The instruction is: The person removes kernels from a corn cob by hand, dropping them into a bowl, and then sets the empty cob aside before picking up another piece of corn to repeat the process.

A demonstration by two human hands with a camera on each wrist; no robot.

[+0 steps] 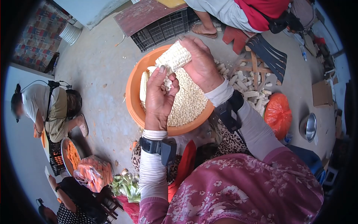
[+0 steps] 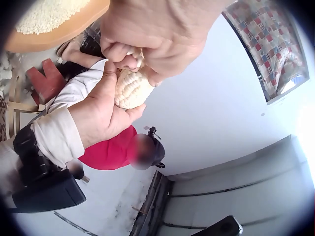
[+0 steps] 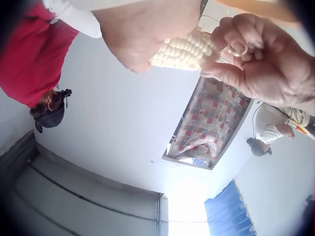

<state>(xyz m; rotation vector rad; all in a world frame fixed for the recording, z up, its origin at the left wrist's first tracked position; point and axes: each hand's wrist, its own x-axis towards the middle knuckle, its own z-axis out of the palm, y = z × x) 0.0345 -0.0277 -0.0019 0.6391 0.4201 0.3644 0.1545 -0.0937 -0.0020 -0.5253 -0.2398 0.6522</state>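
Note:
My right hand [image 1: 203,67] grips a white corn cob [image 1: 174,56] over an orange tub [image 1: 133,89]. Rows of kernels still cover the side of the cob that shows. My left hand [image 1: 160,99] is at the cob's near end, its thumb pressed against it and its fingers curled around loose corn kernels [image 1: 168,83]. From the right wrist, the left thumb [image 3: 224,73] touches the cob's end. Shelled kernels [image 1: 190,99] lie deep in the tub, and another cob [image 1: 143,86] leans inside its left wall.
Bare cobs [image 1: 242,82] are heaped on the floor right of the tub, beside a wooden stool frame [image 1: 255,69]. An orange plastic bag [image 1: 278,115] and a metal bowl [image 1: 310,127] stand farther right. A black crate [image 1: 164,31] is beyond the tub; other people sit around.

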